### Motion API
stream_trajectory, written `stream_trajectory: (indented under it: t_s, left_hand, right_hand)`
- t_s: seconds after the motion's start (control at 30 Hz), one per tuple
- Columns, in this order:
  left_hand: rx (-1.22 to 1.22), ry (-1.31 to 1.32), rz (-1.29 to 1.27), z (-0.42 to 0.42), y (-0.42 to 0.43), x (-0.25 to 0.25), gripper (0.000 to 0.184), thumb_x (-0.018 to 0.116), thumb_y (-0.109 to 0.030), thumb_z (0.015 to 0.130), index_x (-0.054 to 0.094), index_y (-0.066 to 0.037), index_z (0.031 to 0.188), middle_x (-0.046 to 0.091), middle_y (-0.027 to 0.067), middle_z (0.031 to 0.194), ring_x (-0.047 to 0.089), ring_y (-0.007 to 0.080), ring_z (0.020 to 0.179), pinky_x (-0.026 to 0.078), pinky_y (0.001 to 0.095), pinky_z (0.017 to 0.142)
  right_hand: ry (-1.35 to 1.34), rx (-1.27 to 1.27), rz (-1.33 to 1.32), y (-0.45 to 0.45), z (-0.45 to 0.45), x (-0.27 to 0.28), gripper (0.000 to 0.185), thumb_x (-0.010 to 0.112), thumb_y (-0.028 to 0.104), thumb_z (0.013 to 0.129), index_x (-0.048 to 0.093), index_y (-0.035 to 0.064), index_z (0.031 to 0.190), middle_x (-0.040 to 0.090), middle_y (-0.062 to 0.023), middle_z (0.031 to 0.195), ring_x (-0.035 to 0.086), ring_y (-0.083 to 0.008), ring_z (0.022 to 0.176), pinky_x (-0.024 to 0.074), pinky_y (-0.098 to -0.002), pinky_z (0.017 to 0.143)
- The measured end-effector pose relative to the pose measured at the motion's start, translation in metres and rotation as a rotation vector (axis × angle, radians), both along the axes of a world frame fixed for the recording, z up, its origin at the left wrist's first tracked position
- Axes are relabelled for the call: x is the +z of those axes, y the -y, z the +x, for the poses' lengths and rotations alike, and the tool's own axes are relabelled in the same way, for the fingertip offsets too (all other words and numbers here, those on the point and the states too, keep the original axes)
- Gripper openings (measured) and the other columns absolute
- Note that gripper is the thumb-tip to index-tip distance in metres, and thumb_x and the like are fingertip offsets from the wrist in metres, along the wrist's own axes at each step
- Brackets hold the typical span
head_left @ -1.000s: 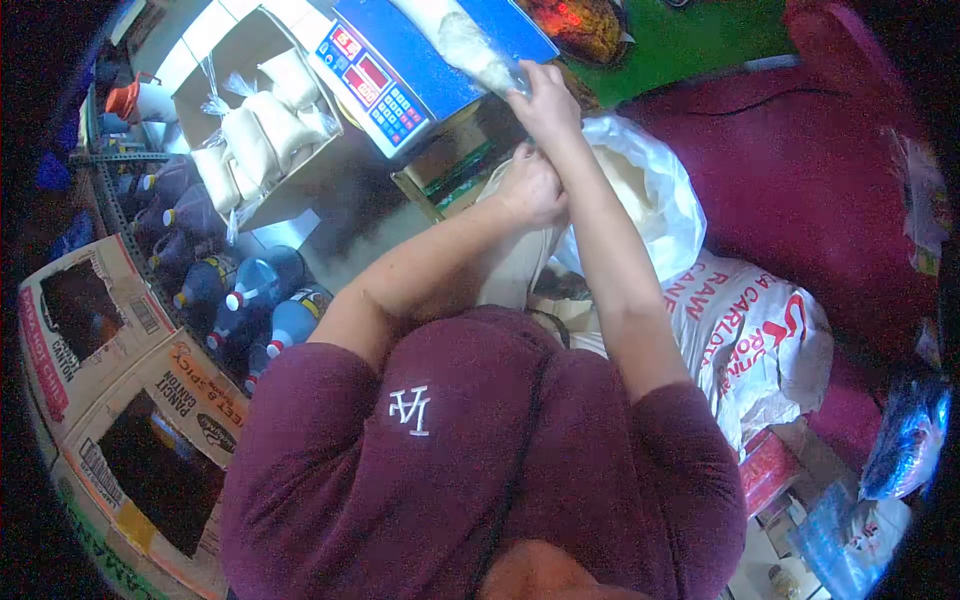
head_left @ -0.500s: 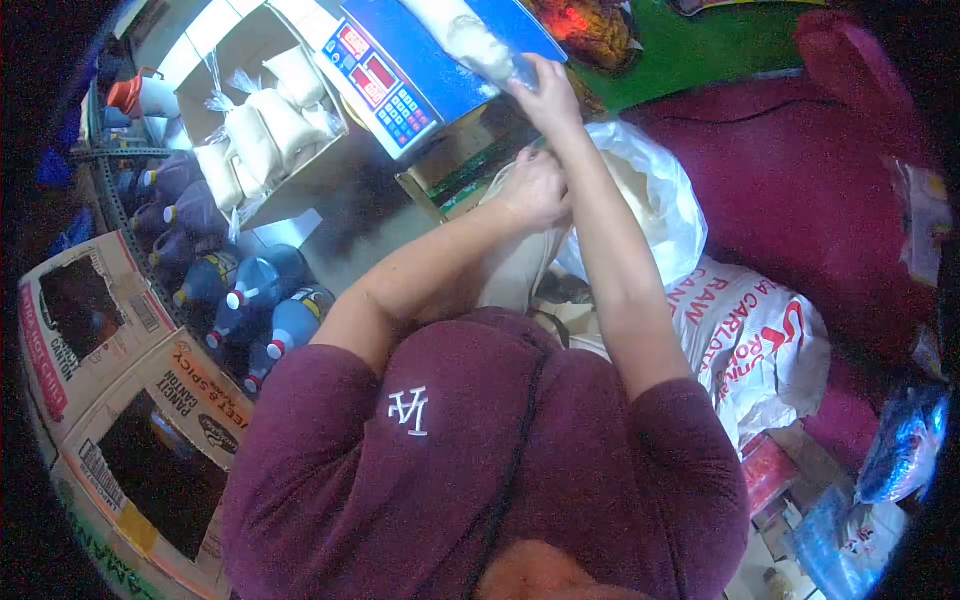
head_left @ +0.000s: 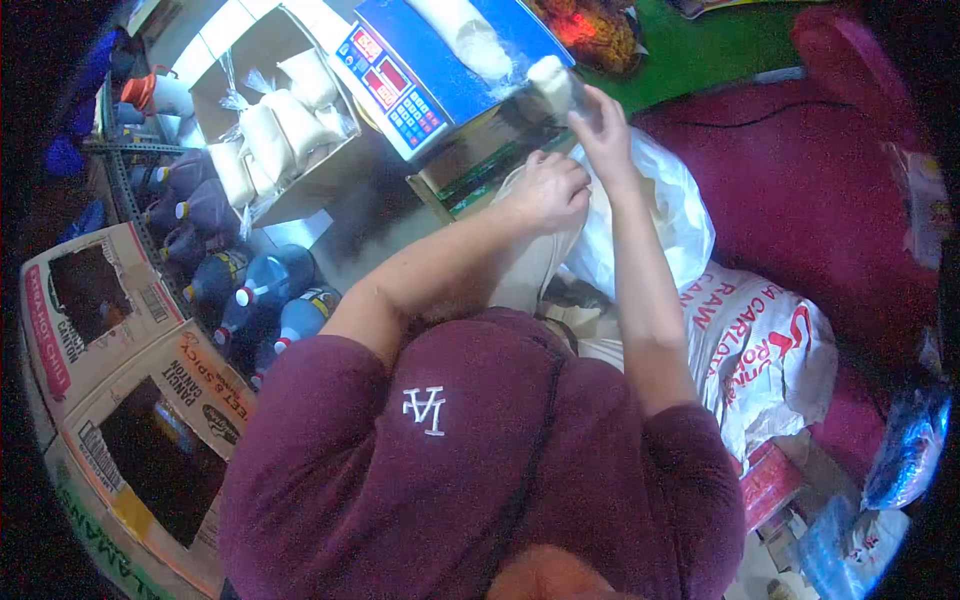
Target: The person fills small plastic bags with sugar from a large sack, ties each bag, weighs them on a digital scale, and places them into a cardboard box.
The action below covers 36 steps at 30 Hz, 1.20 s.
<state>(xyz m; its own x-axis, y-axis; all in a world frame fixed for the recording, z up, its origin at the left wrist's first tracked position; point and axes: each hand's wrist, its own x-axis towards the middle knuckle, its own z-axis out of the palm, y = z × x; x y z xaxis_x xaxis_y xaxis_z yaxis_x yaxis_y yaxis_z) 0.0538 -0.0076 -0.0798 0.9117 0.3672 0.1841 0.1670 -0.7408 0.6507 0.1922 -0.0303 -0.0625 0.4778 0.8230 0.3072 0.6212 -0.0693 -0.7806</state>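
Upper carton: "EXTRA HOT CHILI"
Lower carton: "PANCIT CANTON", "& SPICY"
White sack: "CARLOTA", "RAW"
Shirt: "LA"
Scale: red digits, not readable

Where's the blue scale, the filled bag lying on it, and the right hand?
Blue scale [head_left: 424, 56]: head view, on a bare part of its top.
Filled bag [head_left: 465, 38]: head view, on its whitish middle.
Right hand [head_left: 608, 142]: head view, on its middle.

The person wears a maroon short-sleeved shirt with white chest lettering.
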Motion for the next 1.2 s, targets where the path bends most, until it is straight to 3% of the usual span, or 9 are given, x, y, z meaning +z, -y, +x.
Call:
stream_trajectory:
  t_s: [0.2, 0.6, 0.7, 0.77, 0.8, 0.83, 0.93, 1.07, 1.2]
  left_hand:
    - [0.004, 0.024, -0.007, 0.0, 0.001, -0.003, 0.027, 0.049, -0.03, 0.081, 0.063, -0.009, 0.091, 0.06, 0.0086, 0.094, 0.053, 0.0266, 0.097, 0.036, 0.0438, 0.084]
    - [0.006, -0.017, 0.059, 0.006, 0.005, -0.007, 0.024, 0.054, -0.028, 0.079, 0.063, -0.011, 0.094, 0.061, 0.0099, 0.097, 0.055, 0.0282, 0.098, 0.038, 0.0451, 0.086]
    - [0.128, 0.152, 0.014, 0.008, 0.004, -0.017, 0.025, 0.057, -0.025, 0.077, 0.063, -0.009, 0.096, 0.061, 0.0129, 0.101, 0.055, 0.0301, 0.102, 0.04, 0.0451, 0.089]
    - [0.246, 0.34, 0.028, 0.009, -0.01, -0.03, 0.038, 0.063, -0.019, 0.07, 0.058, -0.009, 0.106, 0.057, 0.0153, 0.114, 0.053, 0.0333, 0.106, 0.042, 0.0436, 0.09]
    - [0.381, 0.413, 0.15, 0.008, -0.013, -0.027, 0.044, 0.064, -0.02, 0.069, 0.056, -0.01, 0.111, 0.054, 0.0149, 0.118, 0.051, 0.0338, 0.108, 0.04, 0.0446, 0.092]
    - [0.426, 0.336, 0.142, 0.003, -0.027, -0.027, 0.046, 0.062, -0.022, 0.072, 0.052, -0.013, 0.116, 0.045, 0.0137, 0.128, 0.04, 0.033, 0.119, 0.03, 0.0493, 0.097]
    - [0.638, 0.315, 0.317, -0.004, -0.073, -0.014, 0.059, 0.064, -0.029, 0.073, 0.044, -0.016, 0.126, 0.035, 0.015, 0.135, 0.036, 0.035, 0.121, 0.025, 0.0532, 0.098]
    - [0.665, 0.166, 0.491, -0.005, -0.123, 0.005, 0.06, 0.064, -0.032, 0.072, 0.045, -0.02, 0.128, 0.042, 0.0119, 0.128, 0.042, 0.0312, 0.115, 0.029, 0.0496, 0.093]
    - [0.554, -0.101, 0.614, 0.0, -0.152, 0.003, 0.043, 0.059, -0.031, 0.077, 0.052, -0.018, 0.118, 0.054, 0.0098, 0.114, 0.053, 0.0268, 0.106, 0.037, 0.0458, 0.085]
  right_hand:
    - [-0.064, -0.143, -0.016, 0.062, 0.015, -0.002, 0.048, 0.069, 0.013, 0.077, 0.051, 0.0004, 0.119, 0.054, -0.0155, 0.114, 0.052, -0.0255, 0.106, 0.0406, -0.0339, 0.091]
    - [-0.288, -0.507, -0.174, 0.209, 0.051, -0.126, 0.064, 0.068, 0.022, 0.077, 0.041, -0.0012, 0.131, 0.046, -0.0214, 0.126, 0.047, -0.0318, 0.116, 0.0391, -0.0367, 0.095]
    - [-0.219, -0.567, -0.289, 0.212, 0.036, -0.103, 0.07, 0.069, 0.022, 0.077, 0.035, -0.0007, 0.135, 0.041, -0.0241, 0.133, 0.041, -0.0341, 0.123, 0.036, -0.0377, 0.099]
    - [-0.084, -0.521, -0.336, 0.221, 0.035, -0.077, 0.073, 0.069, 0.02, 0.076, 0.032, -0.0013, 0.136, 0.039, -0.0251, 0.135, 0.038, -0.0352, 0.126, 0.0321, -0.038, 0.103]
    - [-0.071, -0.519, -0.307, 0.229, 0.032, -0.062, 0.072, 0.069, 0.019, 0.076, 0.033, -0.0021, 0.135, 0.04, -0.0251, 0.134, 0.039, -0.0352, 0.125, 0.0311, -0.0376, 0.104]
    - [-0.06, -0.517, -0.28, 0.238, 0.028, -0.053, 0.072, 0.069, 0.018, 0.076, 0.033, -0.0029, 0.134, 0.041, -0.0251, 0.133, 0.04, -0.0353, 0.124, 0.0302, -0.0371, 0.104]
    - [0.066, -0.556, -0.218, 0.285, 0.028, -0.037, 0.067, 0.068, 0.014, 0.077, 0.036, -0.0044, 0.133, 0.042, -0.025, 0.132, 0.04, -0.0353, 0.124, 0.0299, -0.0382, 0.104]
    - [-0.109, -0.781, -0.209, 0.341, 0.005, -0.016, 0.066, 0.063, 0.014, 0.082, 0.03, -0.0035, 0.137, 0.034, -0.0256, 0.137, 0.033, -0.0332, 0.128, 0.0272, -0.0399, 0.105]
    - [-0.088, -0.909, -0.097, 0.376, -0.016, -0.029, 0.064, 0.059, 0.015, 0.085, 0.029, -0.0024, 0.138, 0.032, -0.0243, 0.139, 0.032, -0.0322, 0.129, 0.0255, -0.0395, 0.106]
